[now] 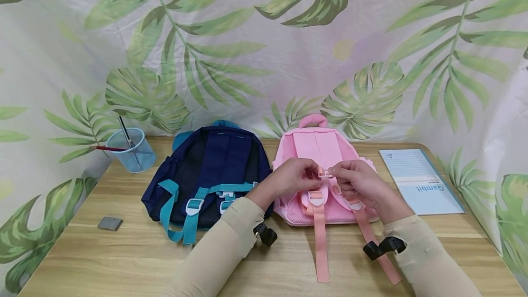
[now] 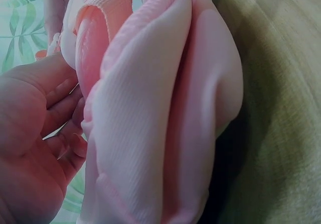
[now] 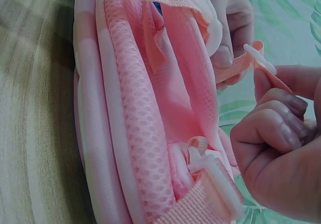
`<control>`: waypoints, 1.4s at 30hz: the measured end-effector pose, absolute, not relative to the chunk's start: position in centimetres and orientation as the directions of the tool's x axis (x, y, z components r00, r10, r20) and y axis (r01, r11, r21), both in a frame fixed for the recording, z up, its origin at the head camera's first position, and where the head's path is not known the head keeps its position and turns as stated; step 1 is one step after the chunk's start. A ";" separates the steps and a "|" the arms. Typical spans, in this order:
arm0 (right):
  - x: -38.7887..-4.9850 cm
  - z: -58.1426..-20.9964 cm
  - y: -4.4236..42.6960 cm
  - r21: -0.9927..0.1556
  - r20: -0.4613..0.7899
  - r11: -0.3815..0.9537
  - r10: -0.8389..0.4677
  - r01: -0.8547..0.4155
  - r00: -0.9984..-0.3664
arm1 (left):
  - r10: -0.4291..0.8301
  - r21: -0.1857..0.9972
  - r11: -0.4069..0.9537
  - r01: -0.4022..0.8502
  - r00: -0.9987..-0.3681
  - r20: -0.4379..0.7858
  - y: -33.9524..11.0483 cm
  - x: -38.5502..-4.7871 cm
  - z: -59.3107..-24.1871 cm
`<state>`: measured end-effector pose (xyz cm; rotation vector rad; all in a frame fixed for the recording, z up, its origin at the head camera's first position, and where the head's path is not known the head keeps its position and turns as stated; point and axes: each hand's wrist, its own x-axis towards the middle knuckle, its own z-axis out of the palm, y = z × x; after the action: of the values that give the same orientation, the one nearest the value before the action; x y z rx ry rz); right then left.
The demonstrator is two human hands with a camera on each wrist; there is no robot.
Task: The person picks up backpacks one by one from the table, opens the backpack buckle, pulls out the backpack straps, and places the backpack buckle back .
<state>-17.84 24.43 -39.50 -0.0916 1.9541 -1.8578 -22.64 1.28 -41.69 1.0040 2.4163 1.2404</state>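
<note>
A pink backpack (image 1: 317,145) lies on the table with its straps facing up. Above its middle, the right hand (image 1: 360,182) pinches a small white buckle (image 1: 326,173) on an orange-pink strap; the right wrist view shows the buckle (image 3: 260,59) between thumb and curled fingers of that hand (image 3: 281,128). On the buckle's other side, the left hand (image 1: 294,178) holds the strap (image 3: 233,69) with thumb and fingers. In the left wrist view the left hand (image 2: 35,133) is beside the bag's side (image 2: 140,108), its fingertips partly hidden. Two strap ends (image 1: 321,246) hang toward the front.
A navy backpack (image 1: 224,159) with teal straps lies to the left, close beside the pink one. Farther left are a blue mesh cup (image 1: 138,157) holding pens and a grey block (image 1: 110,223). A light blue notebook (image 1: 431,196) lies at right. A leaf-patterned cloth (image 1: 288,58) hangs behind the table.
</note>
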 end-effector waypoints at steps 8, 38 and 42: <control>-17.8 -39.5 24.5 -0.974 -0.226 0.051 -0.352 0.222 -0.908 | 0.684 0.758 0.424 0.495 -0.724 0.091 1.4 -22.7 -41.5; -17.9 -39.2 24.6 -0.982 -0.188 0.075 -0.349 0.172 -0.918 | 0.697 0.799 0.287 0.528 -0.688 0.204 0.4 -22.8 -39.9; -17.9 -39.2 24.8 -0.982 -0.190 0.056 -0.363 0.182 -0.912 | 0.688 0.801 0.281 0.528 -0.693 0.216 0.3 -22.9 -39.8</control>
<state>-17.86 24.83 -39.23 -0.1813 1.9546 -1.9126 -22.88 0.29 -39.81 1.1385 2.3709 1.3772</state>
